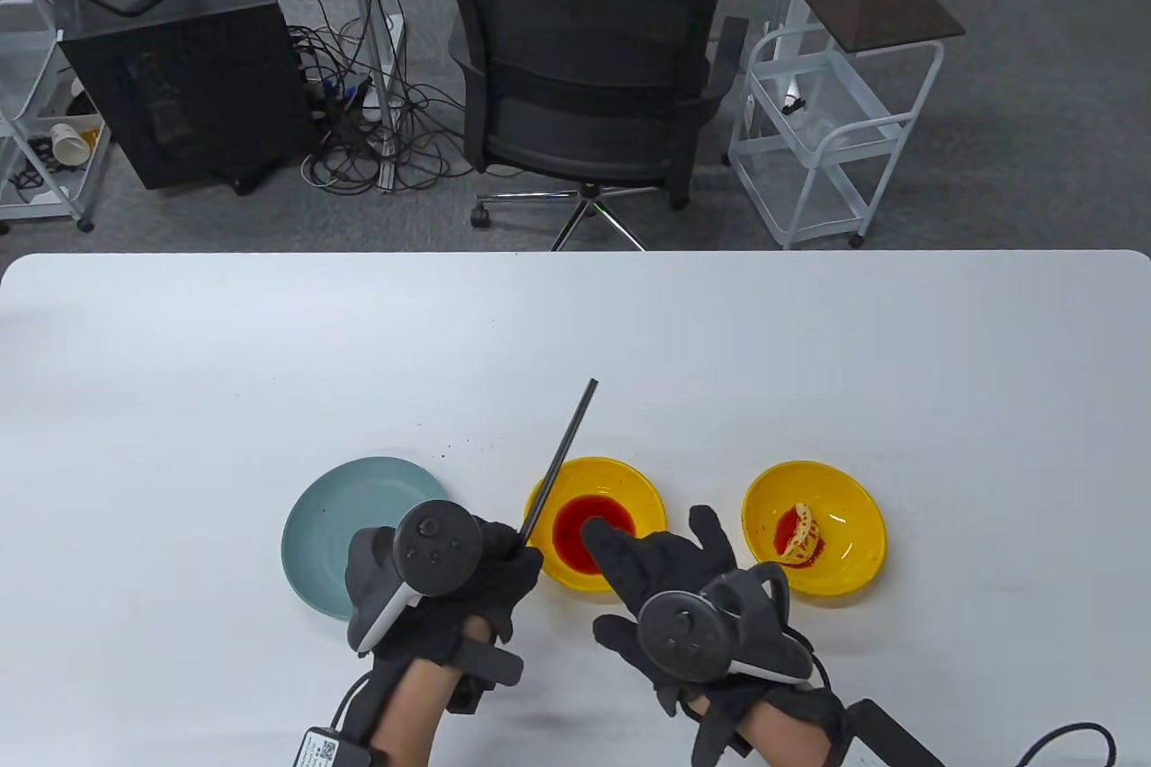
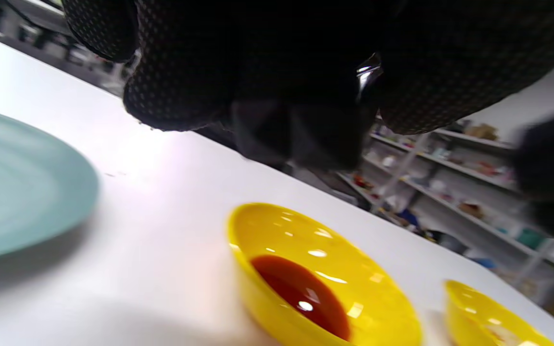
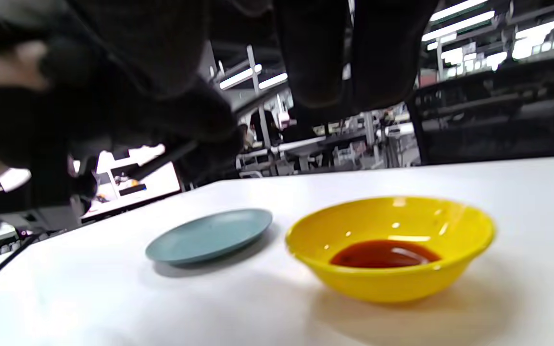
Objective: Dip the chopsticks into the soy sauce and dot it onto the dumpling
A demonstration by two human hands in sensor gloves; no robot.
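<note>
My left hand (image 1: 490, 556) grips the black chopsticks (image 1: 562, 457) near their lower end; they point up and away over the table, past the left rim of the yellow sauce bowl (image 1: 629, 472). The bowl holds dark red soy sauce (image 1: 575, 542), also seen in the left wrist view (image 2: 301, 293) and the right wrist view (image 3: 383, 253). My right hand (image 1: 647, 556) hovers open over the near right of the sauce bowl, fingers spread, holding nothing. A second yellow bowl (image 1: 854, 524) to the right holds a pale dumpling (image 1: 800, 533) with red sauce around it.
A teal plate (image 1: 342, 506) lies left of the sauce bowl, partly under my left hand; it also shows in the left wrist view (image 2: 12, 192) and the right wrist view (image 3: 209, 234). A black office chair (image 1: 584, 84) stands beyond the table's far edge.
</note>
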